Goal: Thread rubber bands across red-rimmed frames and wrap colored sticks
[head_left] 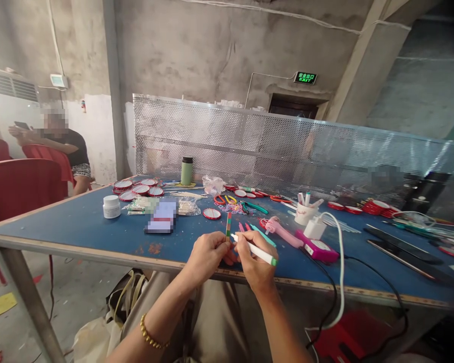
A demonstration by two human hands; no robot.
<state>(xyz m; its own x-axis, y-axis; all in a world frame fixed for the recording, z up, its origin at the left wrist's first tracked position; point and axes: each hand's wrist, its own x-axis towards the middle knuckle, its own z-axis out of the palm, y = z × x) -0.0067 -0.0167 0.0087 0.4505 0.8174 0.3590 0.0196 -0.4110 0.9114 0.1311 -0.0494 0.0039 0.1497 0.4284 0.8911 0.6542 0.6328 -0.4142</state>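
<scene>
Near the front edge of the table, my left hand (207,256) pinches a thin flat stick (229,225) that stands nearly upright, coloured in red and green bands. My right hand (258,271) grips a white marker pen (260,253) with a green end, its tip pointing left at the stick. Whether tip and stick touch is too small to tell. Just beyond my hands lie pink and teal pens (263,234) and a round red-rimmed disc (212,214).
On the blue table (75,227) are a phone (161,217), a white jar (111,206), a green bottle (186,171), pliers (255,207), a cup of pens (304,214), and a pink glue gun (283,233) with cables. A perforated metal panel (212,131) stands behind. A person (75,146) sits far left.
</scene>
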